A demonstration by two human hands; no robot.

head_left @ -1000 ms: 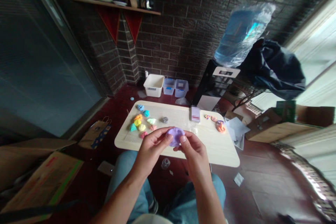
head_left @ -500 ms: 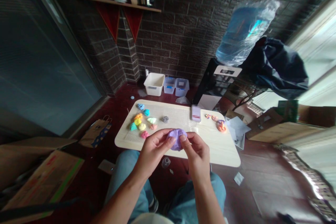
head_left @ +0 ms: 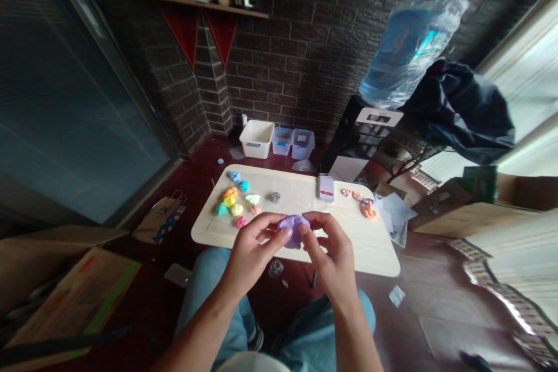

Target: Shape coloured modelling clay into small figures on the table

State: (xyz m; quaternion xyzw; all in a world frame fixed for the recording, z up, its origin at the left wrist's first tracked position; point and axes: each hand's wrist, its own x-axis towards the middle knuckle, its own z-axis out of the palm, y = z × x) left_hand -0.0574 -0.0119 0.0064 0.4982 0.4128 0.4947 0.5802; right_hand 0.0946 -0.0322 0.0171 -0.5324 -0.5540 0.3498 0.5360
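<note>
A flattened lump of purple modelling clay [head_left: 293, 232] is held up over the near edge of a pale table [head_left: 370, 253]. My left hand [head_left: 257, 247] pinches its left side, thumb on the face toward me. On the right side, my right hand [head_left: 329, 250] grips it with the thumb pressed against the front; the fingers behind are partly hidden. Several coloured clay lumps lie beyond on the left of the table, among them a pink lump [head_left: 240, 221], a teal lump [head_left: 222, 209] and a grey lump [head_left: 275, 197].
A phone [head_left: 326, 188] lies at the table's far edge. Small clay shapes [head_left: 368, 208] sit on the right. Behind stand a white bin [head_left: 257, 139], clear blue boxes and a water dispenser [head_left: 355, 139]. Cardboard boxes [head_left: 78, 290] flank the left side.
My right hand's fingers have spread and shifted slightly right, while its thumb stays on the purple clay. The clay looks a little more folded. My left hand has barely moved.
</note>
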